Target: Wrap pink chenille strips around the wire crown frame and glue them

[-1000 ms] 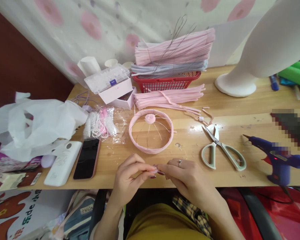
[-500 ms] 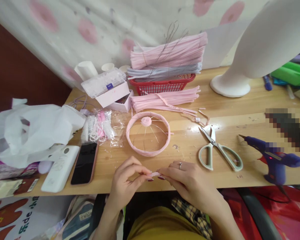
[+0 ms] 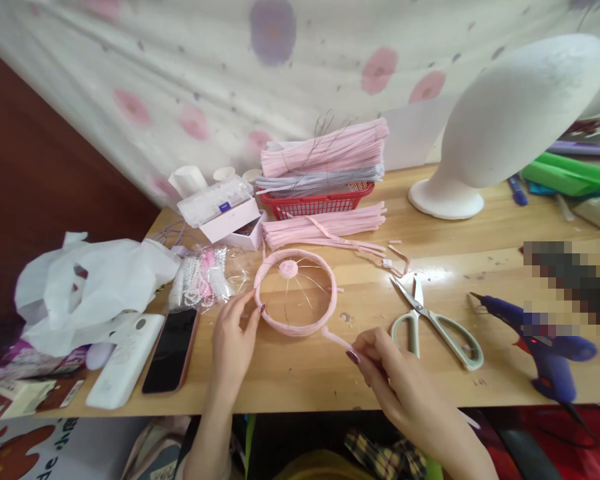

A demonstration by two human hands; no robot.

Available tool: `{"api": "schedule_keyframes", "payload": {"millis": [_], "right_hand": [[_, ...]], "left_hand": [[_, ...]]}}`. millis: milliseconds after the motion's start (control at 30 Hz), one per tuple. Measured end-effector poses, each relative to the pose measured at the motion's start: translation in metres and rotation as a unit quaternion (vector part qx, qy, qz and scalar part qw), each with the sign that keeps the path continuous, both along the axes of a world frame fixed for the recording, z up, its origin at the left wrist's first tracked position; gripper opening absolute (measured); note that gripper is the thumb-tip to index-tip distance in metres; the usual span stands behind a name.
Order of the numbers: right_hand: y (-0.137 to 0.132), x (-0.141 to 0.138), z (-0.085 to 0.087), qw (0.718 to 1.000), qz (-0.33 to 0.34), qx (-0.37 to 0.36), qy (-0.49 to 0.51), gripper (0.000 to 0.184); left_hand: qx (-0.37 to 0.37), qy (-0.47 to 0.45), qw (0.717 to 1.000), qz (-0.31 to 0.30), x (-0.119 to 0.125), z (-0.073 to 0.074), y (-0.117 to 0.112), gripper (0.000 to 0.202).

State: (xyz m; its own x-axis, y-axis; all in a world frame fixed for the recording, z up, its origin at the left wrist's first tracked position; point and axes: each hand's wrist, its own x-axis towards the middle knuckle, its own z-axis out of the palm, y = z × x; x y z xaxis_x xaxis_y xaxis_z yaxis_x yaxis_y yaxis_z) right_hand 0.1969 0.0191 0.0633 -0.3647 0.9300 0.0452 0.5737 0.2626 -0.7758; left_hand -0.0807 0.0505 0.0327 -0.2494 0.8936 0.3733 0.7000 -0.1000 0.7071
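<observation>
A ring wrapped in pink (image 3: 300, 330) lies on the table in front of me, with thin wires running from its rim to a small pink disc (image 3: 289, 269). My left hand (image 3: 236, 340) pinches the left side of this rim between thumb and fingers. In my right hand (image 3: 397, 377) a pale pink pipe cleaner (image 3: 338, 339) is gripped near the table's front. Its curled tip is close to the ring's lower right edge; I cannot tell if they touch. Green-handled scissors (image 3: 420, 308) lie partly opened just beyond my right hand.
A blue glue gun (image 3: 535, 333) lies at the right. Bundled pink pipe cleaners (image 3: 325, 225) lie before a red basket (image 3: 315, 203). A white mannequin head (image 3: 505, 127) stands at the back right. On the left are a phone (image 3: 170, 350), bagged beads (image 3: 200, 277) and a white power bank (image 3: 125, 360).
My left hand has let go of the pink piece and moved up to the ring's rim. My right hand has shifted right and down with the pipe cleaner. The camera view has tilted up.
</observation>
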Motion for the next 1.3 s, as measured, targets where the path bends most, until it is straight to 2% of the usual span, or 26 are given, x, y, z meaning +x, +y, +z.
{"api": "schedule_keyframes", "payload": {"millis": [133, 233, 300, 433, 533, 600, 733, 867, 1067, 1300], "right_hand": [[-0.007, 0.009, -0.005, 1.0, 0.002, -0.015, 0.0, 0.017], [-0.013, 0.013, -0.008, 1.0, -0.003, -0.02, 0.009, 0.016], [-0.017, 0.015, -0.009, 1.0, -0.008, -0.013, 0.015, 0.016], [-0.023, 0.018, -0.012, 0.999, -0.009, 0.002, 0.035, 0.011], [-0.022, 0.016, -0.014, 0.998, 0.007, -0.004, 0.064, 0.011], [-0.016, 0.014, -0.014, 0.997, 0.011, -0.007, 0.082, 0.011], [0.01, 0.008, -0.013, 0.993, 0.018, 0.017, 0.118, 0.009], [0.028, 0.003, -0.009, 0.996, 0.011, 0.038, 0.082, 0.009], [0.018, 0.002, -0.014, 0.998, 0.002, 0.05, 0.036, 0.015], [0.013, -0.005, -0.016, 0.994, -0.02, 0.104, -0.006, 0.014]], "left_hand": [[0.009, 0.031, 0.999, -0.004, 0.03, -0.002, -0.019, 0.016], [0.0, 0.031, 0.997, -0.072, 0.05, 0.004, -0.04, 0.012], [-0.005, 0.005, 0.994, -0.11, 0.055, 0.009, -0.048, 0.011], [-0.005, -0.038, 0.992, -0.122, 0.051, 0.014, -0.044, 0.016], [-0.025, -0.053, 0.981, -0.184, 0.051, 0.011, -0.032, 0.015], [-0.036, -0.062, 0.977, -0.202, 0.052, 0.007, -0.026, 0.012], [-0.034, -0.077, 0.983, -0.16, 0.049, -0.002, -0.019, 0.011], [-0.019, -0.083, 0.989, -0.119, 0.041, -0.007, -0.017, 0.008], [0.037, -0.071, 0.991, -0.111, 0.042, -0.014, -0.018, 0.01], [0.085, -0.047, 0.99, -0.103, 0.038, -0.021, -0.015, 0.012]]}}
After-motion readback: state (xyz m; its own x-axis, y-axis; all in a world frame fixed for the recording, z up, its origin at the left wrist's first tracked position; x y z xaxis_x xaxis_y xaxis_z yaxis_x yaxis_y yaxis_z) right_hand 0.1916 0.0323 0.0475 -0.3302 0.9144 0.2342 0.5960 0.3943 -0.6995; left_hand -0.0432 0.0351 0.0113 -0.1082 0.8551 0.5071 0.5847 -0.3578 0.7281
